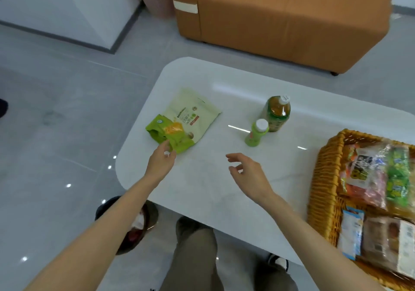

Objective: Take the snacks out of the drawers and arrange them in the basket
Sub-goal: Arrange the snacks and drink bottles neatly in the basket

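Your left hand (pixel 160 162) reaches out over the white table (pixel 202 189), arm long and straight. Its fingertips are at the near corner of the bright green snack bag (pixel 170 134). The thumb and fingers are close together there, but I cannot tell if they pinch the bag or only touch it.

The green bag lies partly on top of a bigger pale bag (pixel 193 111), near the table's left end.

Your right hand (pixel 247 171) hangs above the middle of the table. Its fingers are spread and softly bent, and it holds nothing.

The woven basket (pixel 323 178) sits at the right end of the table, well apart from both hands. Snack packs (pixel 368 178) already lie in it. The picture's edge cuts the basket off, so part of it is hidden.

A big bottle (pixel 277 114) and a small bottle (pixel 256 133) stand just beside each other, between the bags and the basket.

The words on the bags are too small to read.
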Demonstrator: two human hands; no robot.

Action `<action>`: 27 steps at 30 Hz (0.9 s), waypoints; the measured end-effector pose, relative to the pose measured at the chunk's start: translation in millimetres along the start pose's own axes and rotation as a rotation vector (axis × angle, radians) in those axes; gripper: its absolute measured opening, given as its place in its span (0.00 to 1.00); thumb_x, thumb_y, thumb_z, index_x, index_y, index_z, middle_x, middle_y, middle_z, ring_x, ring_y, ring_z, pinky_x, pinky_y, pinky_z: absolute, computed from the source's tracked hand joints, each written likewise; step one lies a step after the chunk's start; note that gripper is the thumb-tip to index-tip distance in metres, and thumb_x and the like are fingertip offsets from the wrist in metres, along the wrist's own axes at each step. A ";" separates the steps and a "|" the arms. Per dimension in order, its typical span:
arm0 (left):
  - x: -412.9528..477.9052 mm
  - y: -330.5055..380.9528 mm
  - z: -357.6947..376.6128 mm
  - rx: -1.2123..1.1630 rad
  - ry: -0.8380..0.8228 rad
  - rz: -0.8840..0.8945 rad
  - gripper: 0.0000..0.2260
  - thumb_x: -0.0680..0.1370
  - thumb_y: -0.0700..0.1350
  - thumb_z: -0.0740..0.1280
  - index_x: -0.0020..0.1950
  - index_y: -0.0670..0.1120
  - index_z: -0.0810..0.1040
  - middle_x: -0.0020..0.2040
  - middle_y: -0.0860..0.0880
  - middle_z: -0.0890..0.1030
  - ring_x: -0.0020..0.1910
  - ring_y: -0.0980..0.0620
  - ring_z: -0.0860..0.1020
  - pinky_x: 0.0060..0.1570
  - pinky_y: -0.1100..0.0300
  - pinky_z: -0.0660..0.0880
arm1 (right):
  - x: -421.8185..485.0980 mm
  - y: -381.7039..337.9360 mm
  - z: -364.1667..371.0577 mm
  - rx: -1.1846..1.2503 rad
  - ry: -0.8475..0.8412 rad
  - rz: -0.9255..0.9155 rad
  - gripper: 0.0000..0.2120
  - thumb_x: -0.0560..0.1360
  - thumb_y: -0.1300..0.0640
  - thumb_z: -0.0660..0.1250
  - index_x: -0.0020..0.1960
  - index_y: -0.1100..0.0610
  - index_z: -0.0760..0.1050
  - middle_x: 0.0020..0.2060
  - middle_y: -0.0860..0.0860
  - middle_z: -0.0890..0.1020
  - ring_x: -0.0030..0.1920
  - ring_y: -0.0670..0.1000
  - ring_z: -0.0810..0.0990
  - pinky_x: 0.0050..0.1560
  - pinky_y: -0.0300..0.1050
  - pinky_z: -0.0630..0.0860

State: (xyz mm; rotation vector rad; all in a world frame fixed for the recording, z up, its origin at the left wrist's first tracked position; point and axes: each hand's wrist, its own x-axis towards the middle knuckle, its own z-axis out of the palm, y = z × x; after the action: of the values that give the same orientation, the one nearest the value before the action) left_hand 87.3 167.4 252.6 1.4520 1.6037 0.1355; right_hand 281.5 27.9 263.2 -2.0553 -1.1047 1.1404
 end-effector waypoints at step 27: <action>294.1 -64.7 -11.9 0.033 -0.212 -0.165 0.16 0.79 0.43 0.66 0.66 0.46 0.69 0.55 0.42 0.75 0.50 0.48 0.75 0.43 0.61 0.74 | 245.5 41.7 159.4 0.627 0.290 0.560 0.12 0.74 0.62 0.69 0.55 0.53 0.74 0.48 0.52 0.79 0.48 0.53 0.78 0.51 0.50 0.78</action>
State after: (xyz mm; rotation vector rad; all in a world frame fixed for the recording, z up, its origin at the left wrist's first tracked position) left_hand 73.3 397.0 57.9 1.3058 1.5486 -0.1366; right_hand 235.4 225.5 48.1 -1.9500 0.0067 1.1851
